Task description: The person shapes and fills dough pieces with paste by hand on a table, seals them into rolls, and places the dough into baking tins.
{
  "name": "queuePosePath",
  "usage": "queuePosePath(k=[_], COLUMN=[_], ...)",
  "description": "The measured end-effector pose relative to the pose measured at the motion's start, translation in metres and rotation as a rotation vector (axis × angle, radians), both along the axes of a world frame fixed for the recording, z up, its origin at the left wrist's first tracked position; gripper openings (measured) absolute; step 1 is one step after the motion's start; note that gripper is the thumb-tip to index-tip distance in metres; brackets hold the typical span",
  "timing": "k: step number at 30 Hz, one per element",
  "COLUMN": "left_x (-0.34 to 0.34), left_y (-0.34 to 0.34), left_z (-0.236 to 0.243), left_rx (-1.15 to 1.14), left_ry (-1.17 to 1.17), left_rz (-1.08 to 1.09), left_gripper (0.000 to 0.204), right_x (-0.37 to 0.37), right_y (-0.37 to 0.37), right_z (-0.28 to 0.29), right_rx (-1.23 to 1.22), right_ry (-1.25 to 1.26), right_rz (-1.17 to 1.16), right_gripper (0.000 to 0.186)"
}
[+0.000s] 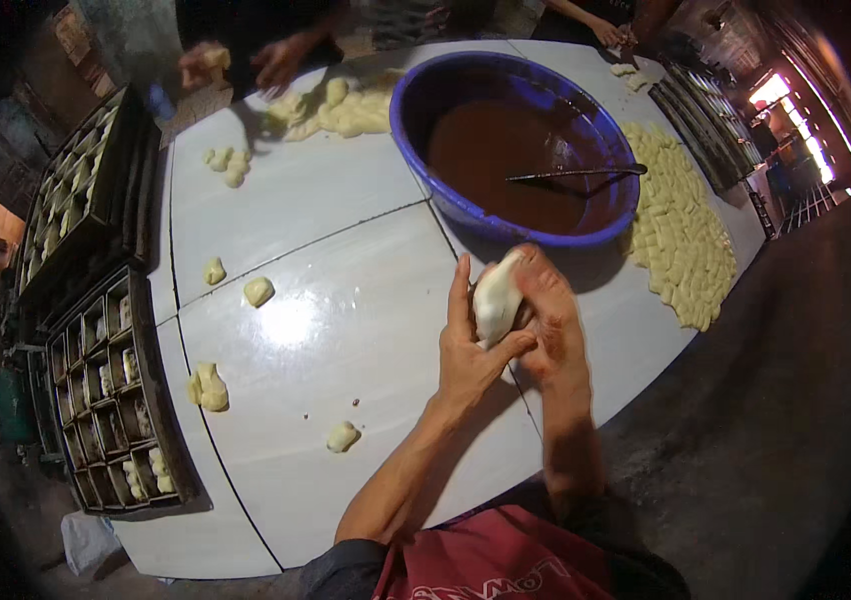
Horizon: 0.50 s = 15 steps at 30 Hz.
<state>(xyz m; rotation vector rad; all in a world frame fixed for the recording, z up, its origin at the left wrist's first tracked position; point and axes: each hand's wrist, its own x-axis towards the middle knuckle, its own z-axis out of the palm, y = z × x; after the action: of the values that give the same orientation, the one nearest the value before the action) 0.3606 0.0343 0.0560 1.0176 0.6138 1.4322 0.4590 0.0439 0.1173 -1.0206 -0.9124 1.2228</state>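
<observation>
Close to the near rim of a blue-purple basin (416, 165), both my hands are closed round one pale piece of dough (497, 303). My left hand (471, 358) cups it from the left and below, its index finger pointing up along the side. Over its top and right side curls my right hand (550, 312), with part of those fingers hidden behind the dough. Brown filling (506, 135) covers the basin's bottom, and a long-handled spoon (586, 173) rests in it against the right rim.
Many dough pieces (681, 230) lie packed together right of the basin. On the white table (366, 270) sit loose lumps, including a dough ball (259, 291). A dark compartment tray (96, 400) holding some dough stands at the left edge. Another person's hands (281, 62) work at the far side.
</observation>
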Motion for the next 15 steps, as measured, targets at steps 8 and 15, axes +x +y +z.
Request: queuePosePath(k=[8, 15], left_x=[-0.056, -0.075], left_y=[0.005, 0.005], left_z=[-0.005, -0.005], left_rx=[-0.382, -0.384], left_ry=[0.225, 0.319], left_rz=[-0.066, -0.073], left_gripper=[0.041, 0.038], right_x=[0.099, 0.090], right_y=[0.140, 0.173], right_z=[0.011, -0.028], right_rx=[-0.118, -0.076], right_ry=[-0.497, -1.477], right_rz=[0.115, 0.687], right_gripper=[0.014, 0.017])
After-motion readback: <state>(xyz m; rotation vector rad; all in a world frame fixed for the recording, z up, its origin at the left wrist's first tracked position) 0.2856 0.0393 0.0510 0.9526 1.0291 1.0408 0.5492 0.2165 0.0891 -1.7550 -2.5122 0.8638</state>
